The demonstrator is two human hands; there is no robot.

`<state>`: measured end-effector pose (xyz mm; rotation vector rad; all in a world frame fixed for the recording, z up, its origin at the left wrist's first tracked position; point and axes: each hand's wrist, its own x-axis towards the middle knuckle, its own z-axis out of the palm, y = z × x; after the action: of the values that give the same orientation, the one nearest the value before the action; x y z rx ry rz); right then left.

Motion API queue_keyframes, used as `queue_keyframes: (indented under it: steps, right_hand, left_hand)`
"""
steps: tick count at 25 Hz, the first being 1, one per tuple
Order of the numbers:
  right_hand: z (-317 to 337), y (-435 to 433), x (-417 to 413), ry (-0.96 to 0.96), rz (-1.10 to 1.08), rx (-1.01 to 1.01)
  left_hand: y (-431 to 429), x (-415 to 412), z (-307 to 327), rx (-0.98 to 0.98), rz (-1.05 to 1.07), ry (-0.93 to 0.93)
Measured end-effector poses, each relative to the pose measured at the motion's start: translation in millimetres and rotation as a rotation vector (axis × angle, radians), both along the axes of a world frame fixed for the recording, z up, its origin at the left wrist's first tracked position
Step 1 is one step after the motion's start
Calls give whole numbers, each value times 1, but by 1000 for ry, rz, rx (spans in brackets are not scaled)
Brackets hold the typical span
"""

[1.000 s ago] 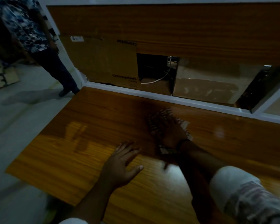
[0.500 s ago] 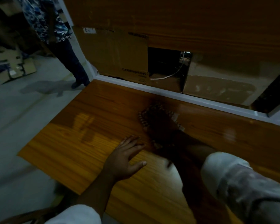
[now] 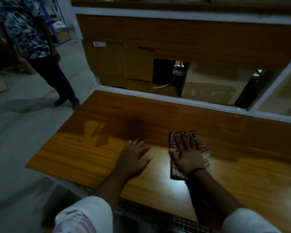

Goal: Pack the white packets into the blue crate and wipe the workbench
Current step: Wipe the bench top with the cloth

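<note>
A glossy wooden workbench (image 3: 84, 148) fills the middle of the head view. A checked red-and-white cloth (image 3: 173, 138) lies flat on it right of centre. My right hand (image 3: 187, 153) presses down on the cloth with straight, spread fingers. My left hand (image 3: 133, 158) rests flat on the bare wood just left of the cloth, fingers spread, holding nothing. No white packets or blue crate show in this view.
Behind the bench runs a white frame rail (image 3: 175, 100), with cardboard boxes (image 3: 123, 68) and a white cable (image 3: 166, 84) in the opening beyond. A person (image 3: 32, 39) stands on the grey floor at the far left. A wire mesh (image 3: 158, 219) sits below the bench's near edge.
My right hand has pulled the cloth back toward me and to the right across the wood. The left hand stays flat in place. The view has tilted up.
</note>
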<state>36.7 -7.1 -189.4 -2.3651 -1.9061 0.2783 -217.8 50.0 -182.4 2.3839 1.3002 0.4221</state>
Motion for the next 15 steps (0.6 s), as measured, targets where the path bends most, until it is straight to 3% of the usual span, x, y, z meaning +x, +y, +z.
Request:
queue_keyframes:
  steps: [4,7,13,15]
  right_hand:
    - [5,-43,-138,50,178,32]
    - [7,-56,-167,27,266,23]
    - [-2,-12,-114,-13,-130,-45]
    - [0,13,-137,3,-123,-34]
  left_hand:
    - [28,-106,-6,-4,29,77]
    - [55,-165,-2,47,61,100]
    - [71,-190,-15,89,-10,68]
    - [74,-190,-17,88,-4,69]
